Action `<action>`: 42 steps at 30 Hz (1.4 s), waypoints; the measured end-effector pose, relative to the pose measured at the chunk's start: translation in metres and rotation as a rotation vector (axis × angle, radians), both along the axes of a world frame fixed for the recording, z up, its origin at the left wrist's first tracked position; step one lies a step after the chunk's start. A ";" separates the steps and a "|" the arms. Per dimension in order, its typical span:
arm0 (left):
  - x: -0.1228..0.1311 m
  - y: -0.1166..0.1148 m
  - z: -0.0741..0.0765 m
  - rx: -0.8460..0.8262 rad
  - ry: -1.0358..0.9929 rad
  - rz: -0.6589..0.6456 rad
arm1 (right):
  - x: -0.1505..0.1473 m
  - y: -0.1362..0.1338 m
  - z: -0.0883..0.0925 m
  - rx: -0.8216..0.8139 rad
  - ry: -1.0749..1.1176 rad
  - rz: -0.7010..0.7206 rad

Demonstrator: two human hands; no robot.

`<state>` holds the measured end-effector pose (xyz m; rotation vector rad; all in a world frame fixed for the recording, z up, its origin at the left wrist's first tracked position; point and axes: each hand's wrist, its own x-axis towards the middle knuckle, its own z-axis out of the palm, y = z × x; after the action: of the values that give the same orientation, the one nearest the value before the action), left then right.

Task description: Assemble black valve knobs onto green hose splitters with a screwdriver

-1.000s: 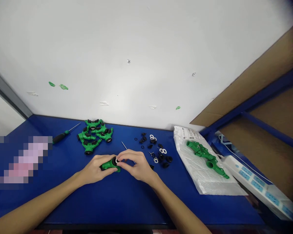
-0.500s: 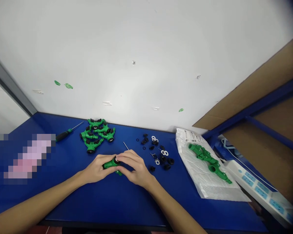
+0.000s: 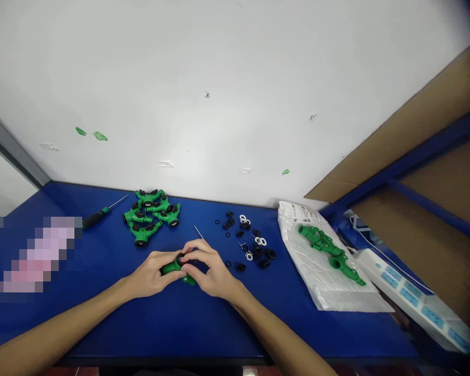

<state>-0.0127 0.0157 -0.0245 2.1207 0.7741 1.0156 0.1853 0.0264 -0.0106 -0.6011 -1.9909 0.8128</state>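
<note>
Green fitting (image 3: 171, 267): held between both hands over tabletop (image 3: 160, 329), between front and back edges, slightly left of middle.
Long axis: largely covered by fingers; in visible stretch, slanting from near left to far right.
Black collar (image 3: 179, 259): tipped upward, pointing toward back edge and right fingertips.
Left hand (image 3: 152, 272): pinching body between fingers and thumb.
Right hand (image 3: 211, 269): curled, pressing collar with fingertips, body with thumb.
Piled fittings (image 3: 149, 228): lying near back edge, left of middle.
</note>
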 end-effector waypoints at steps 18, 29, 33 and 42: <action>-0.001 0.001 -0.001 0.016 -0.017 -0.024 | 0.009 0.002 0.004 0.290 -0.251 -0.056; -0.003 0.002 -0.004 0.026 0.032 -0.030 | 0.008 0.001 0.006 0.236 -0.275 -0.035; -0.002 0.001 -0.003 0.009 0.046 0.004 | 0.010 0.001 0.009 0.283 -0.351 -0.058; -0.003 0.002 -0.007 -0.030 0.026 0.040 | 0.009 0.003 0.004 0.127 -0.163 -0.007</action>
<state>-0.0155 0.0178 -0.0311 2.1047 0.8420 0.9929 0.1940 0.0293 -0.0066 -0.6161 -2.1685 0.6449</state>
